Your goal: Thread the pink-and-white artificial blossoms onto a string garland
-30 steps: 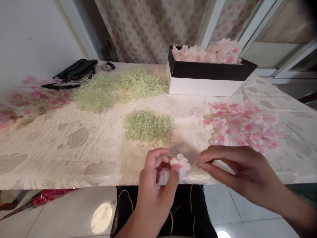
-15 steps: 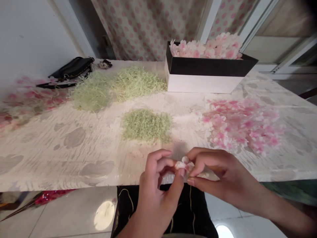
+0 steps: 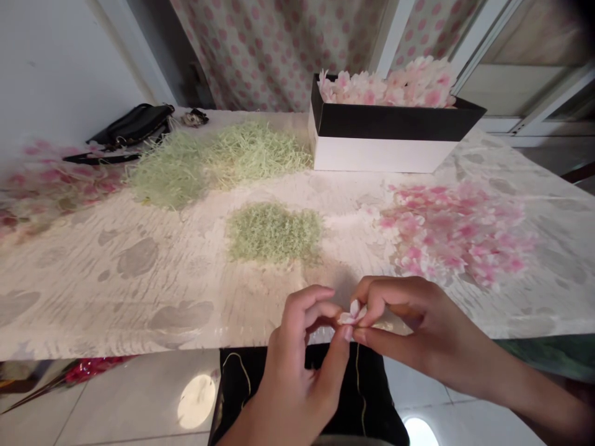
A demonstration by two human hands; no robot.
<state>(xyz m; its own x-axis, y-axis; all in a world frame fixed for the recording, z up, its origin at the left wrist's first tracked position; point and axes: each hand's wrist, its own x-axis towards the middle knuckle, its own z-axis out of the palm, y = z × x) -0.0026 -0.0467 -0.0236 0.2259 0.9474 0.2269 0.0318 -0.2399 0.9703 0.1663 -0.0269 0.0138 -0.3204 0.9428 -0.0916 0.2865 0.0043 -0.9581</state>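
Observation:
Between both hands, just above the table's front edge, is a small pale pink artificial flower (image 3: 353, 313). My left hand (image 3: 307, 353) pinches its left side between thumb and fingers. From the right, my right hand (image 3: 409, 322) grips the flower with thumb and forefinger, hiding part of it. Ahead of the hands lies a patch of small green artificial sprigs (image 3: 274, 233). A heap of pink and white artificial blossoms (image 3: 460, 232) spreads over the table beyond my right hand.
A black and white box (image 3: 376, 152) full of pink blossoms stands at the back. Green shredded filler (image 3: 255, 152) lies left of it, near a black bag (image 3: 132, 126). More pink flowers (image 3: 56, 179) lie at far left on the patterned tablecloth (image 3: 139, 291).
My left hand has shifted slightly right, closer to my right hand. The flower has turned and less of it shows between the fingers.

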